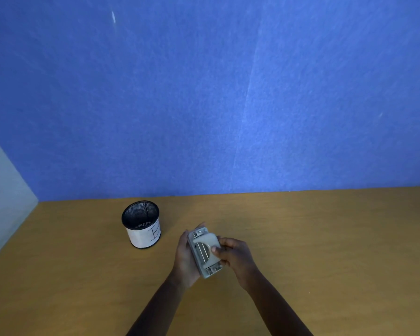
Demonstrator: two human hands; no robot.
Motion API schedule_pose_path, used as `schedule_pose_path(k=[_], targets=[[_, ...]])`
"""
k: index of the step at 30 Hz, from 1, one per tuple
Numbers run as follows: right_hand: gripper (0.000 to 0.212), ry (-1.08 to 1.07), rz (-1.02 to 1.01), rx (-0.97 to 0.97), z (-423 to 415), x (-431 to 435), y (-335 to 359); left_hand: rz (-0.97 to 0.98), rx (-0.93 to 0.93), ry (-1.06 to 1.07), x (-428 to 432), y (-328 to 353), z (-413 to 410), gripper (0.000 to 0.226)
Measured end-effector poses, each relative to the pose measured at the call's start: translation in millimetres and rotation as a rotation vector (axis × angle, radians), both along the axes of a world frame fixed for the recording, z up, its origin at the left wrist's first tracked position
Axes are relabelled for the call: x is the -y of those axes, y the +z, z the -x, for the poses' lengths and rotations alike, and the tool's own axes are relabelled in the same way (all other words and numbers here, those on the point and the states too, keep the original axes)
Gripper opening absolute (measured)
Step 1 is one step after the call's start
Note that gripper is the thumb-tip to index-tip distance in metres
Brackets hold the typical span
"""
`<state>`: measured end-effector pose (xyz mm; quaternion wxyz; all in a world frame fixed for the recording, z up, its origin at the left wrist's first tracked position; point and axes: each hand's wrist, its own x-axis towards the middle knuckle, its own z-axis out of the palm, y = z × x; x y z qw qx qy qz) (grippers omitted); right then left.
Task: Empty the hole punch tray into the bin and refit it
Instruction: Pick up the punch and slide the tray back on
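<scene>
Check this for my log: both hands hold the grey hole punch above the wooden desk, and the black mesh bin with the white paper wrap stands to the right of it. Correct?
Not quite. The head view shows the black mesh bin with the white paper wrap standing left of the grey hole punch, not right. The rest holds: left hand and right hand both hold the punch above the wooden desk.

Two bare forearms showing, no sleeves.
Left hand [186, 257] and right hand [237, 257] wearing no rings, watch or gloves.
</scene>
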<state>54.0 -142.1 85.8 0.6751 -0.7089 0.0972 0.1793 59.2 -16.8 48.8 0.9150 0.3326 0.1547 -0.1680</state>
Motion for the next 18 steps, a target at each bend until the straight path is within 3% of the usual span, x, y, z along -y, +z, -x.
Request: schedule_pose_path(k=[13, 18], targets=[[0.021, -0.037, 0.006, -0.025, -3, 0, 0, -0.104, -0.042, 0.006, 6, -8, -3, 0.045], [0.023, -0.118, 0.043, -0.002, -4, 3, -7, 0.026, -0.103, 0.102, 7, -13, -4, 0.051]])
